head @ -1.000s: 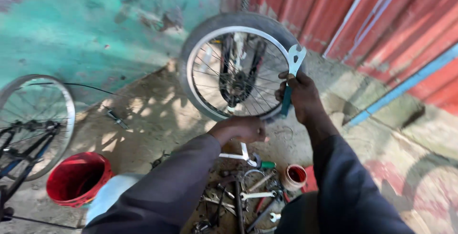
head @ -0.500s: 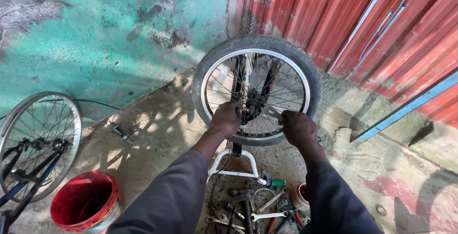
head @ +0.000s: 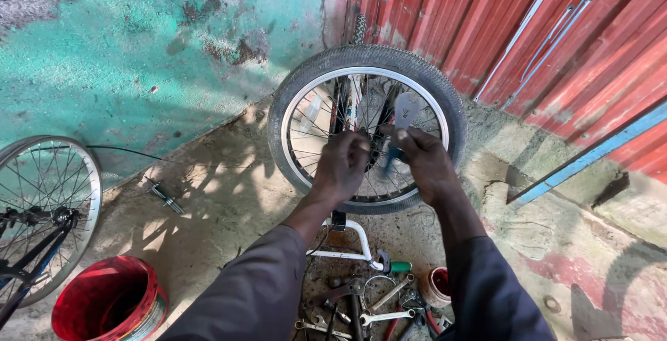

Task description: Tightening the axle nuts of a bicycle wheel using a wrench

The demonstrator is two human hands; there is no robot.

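A bicycle wheel (head: 366, 60) with a black tyre and silver rim stands upright in front of me, held in a white frame (head: 347, 240). My left hand (head: 342, 166) is closed at the hub area, fingers curled among the spokes. My right hand (head: 424, 164) grips a flat grey spanner (head: 403, 117) whose forked head points up across the spokes. Both hands are close together near the wheel's centre. What exactly the left fingers pinch is hidden.
Loose spanners and tools (head: 368, 306) lie on the ground below the wheel, beside a small red-rimmed tin (head: 436, 285). A red bucket (head: 108, 303) and a second bicycle wheel (head: 42, 209) stand at left. A teal wall (head: 139, 49) and red corrugated sheets (head: 528, 28) close the back.
My right hand has brought the spanner from the rim's right side in to the hub. My left hand rose from the tools to the wheel's centre. The view moved closer.
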